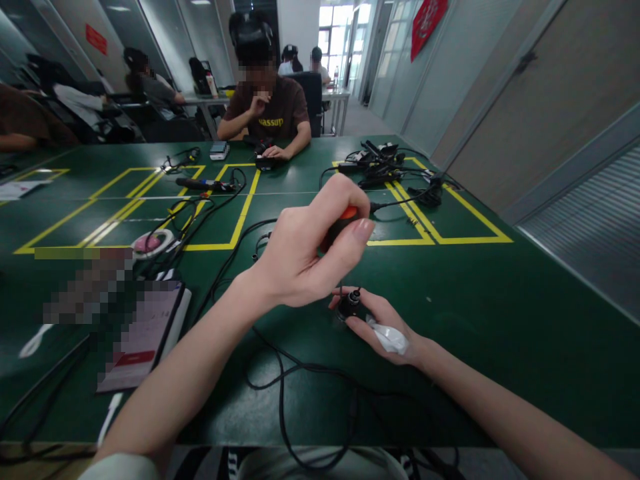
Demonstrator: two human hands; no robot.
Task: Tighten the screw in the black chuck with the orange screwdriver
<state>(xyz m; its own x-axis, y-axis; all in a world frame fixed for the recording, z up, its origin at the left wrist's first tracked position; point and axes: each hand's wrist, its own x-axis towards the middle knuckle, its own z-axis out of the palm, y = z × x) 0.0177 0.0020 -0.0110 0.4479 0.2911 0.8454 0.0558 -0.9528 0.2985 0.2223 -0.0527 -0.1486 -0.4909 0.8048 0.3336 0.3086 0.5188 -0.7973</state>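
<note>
Over the near edge of the green tabletop hangs a loop of black cable, with a flat-screened device lying to the left, a little in from that edge. Farther in, the right hand cups a small black part, fingers and thumb about its round base, its short stub standing roughly upright. Raised above it, the left hand is curled tight round a dark handle with an orange patch; the part lies below that fist and slightly to its right. Whether the handle's lower end meets the part I cannot tell. Beyond, a pile of black cables lies by the far right corner, and a person sits at the far edge.
</note>
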